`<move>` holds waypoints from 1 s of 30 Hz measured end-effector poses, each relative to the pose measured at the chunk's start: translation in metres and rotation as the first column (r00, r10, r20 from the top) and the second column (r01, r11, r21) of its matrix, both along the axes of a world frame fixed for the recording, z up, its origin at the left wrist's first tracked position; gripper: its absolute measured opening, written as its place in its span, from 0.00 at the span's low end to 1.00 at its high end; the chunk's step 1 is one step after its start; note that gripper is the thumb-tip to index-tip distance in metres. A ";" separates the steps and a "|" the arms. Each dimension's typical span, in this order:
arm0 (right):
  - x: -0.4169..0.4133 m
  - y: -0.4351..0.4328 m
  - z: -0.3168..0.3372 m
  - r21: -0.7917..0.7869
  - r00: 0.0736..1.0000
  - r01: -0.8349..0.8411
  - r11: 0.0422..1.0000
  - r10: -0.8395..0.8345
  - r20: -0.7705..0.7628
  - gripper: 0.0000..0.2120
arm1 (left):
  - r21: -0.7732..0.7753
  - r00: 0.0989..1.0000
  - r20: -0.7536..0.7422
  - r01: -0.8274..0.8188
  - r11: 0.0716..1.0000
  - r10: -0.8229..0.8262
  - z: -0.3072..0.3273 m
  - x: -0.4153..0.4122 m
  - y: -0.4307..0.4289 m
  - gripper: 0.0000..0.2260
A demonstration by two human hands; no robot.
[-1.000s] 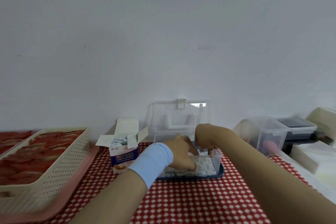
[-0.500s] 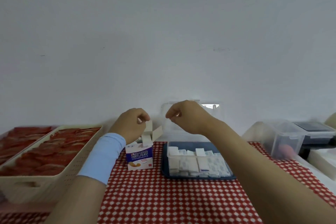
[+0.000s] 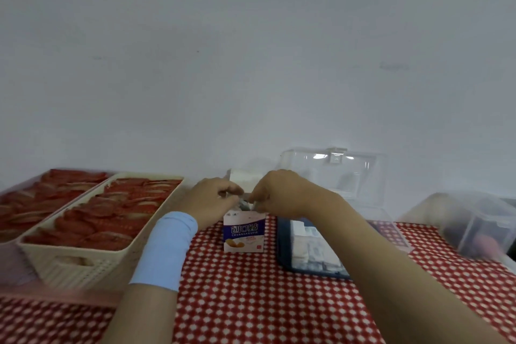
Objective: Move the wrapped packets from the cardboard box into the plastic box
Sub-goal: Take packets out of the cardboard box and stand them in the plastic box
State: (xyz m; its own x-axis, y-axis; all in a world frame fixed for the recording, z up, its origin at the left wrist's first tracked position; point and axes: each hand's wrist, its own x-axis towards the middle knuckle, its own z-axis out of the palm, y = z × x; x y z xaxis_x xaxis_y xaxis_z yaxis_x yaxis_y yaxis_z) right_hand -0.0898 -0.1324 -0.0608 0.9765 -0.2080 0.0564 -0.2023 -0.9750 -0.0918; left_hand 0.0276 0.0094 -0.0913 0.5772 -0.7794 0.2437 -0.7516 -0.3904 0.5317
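1. Head view: a cardboard box [image 3: 243,234], white with a blue band, is seen standing upright on a red-and-white checked cloth [image 3: 251,304], its top flaps opened.
2. The left hand [image 3: 213,201] is held at the box's mouth from its 9 o'clock side, with the fingers curled inward. A light blue wristband [image 3: 167,248] is worn on that wrist.
3. The right hand [image 3: 282,198] is held at the mouth from the 3 o'clock side, its fingers curled likewise, and its fingertips are brought almost against those of the left.
4. A small grey-white piece [image 3: 243,205] is glimpsed between the two sets of fingertips, just above the opening. Whether it is a packet or a flap, and which hand pinches it, cannot be told through the blur.
5. The plastic box [image 3: 282,246], clear with a dark blue base, is placed just beside the cardboard box at its 3 o'clock. Its clear lid [image 3: 349,176] is raised at its 12 o'clock, near the wall.
6. Wrapped packets [image 3: 312,251] are laid in rows inside the plastic box and are partly covered by the right forearm.
7. A cream basket [image 3: 83,265] filled with flat red items [image 3: 111,212] is set at the cardboard box's 9 o'clock.
8. A clear tub [image 3: 474,226], blurred, is set at the plastic box's 3 o'clock.
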 end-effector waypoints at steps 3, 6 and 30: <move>0.009 -0.008 0.005 0.062 0.976 0.039 0.997 -0.052 0.213 0.09 | -0.048 0.997 -0.077 0.024 0.999 -0.028 0.002 0.000 -0.001 0.12; 0.009 -0.009 0.019 0.226 0.910 -0.040 0.973 -0.058 0.410 0.09 | -0.167 0.978 -0.186 0.068 0.984 -0.099 0.005 -0.002 -0.005 0.10; 0.044 0.001 -0.021 0.027 0.953 0.279 0.960 -0.280 0.111 0.07 | -0.436 0.938 -0.343 -0.208 0.876 0.052 -0.009 0.020 -0.008 0.10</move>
State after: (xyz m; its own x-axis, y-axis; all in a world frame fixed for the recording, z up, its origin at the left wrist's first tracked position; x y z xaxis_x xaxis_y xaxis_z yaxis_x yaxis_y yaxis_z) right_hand -0.0454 -0.1313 -0.0822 0.8666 -0.4731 0.1590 -0.4546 -0.8797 -0.1399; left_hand 0.0477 0.0013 -0.1003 0.7710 -0.5356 0.3446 -0.4763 -0.1257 0.8702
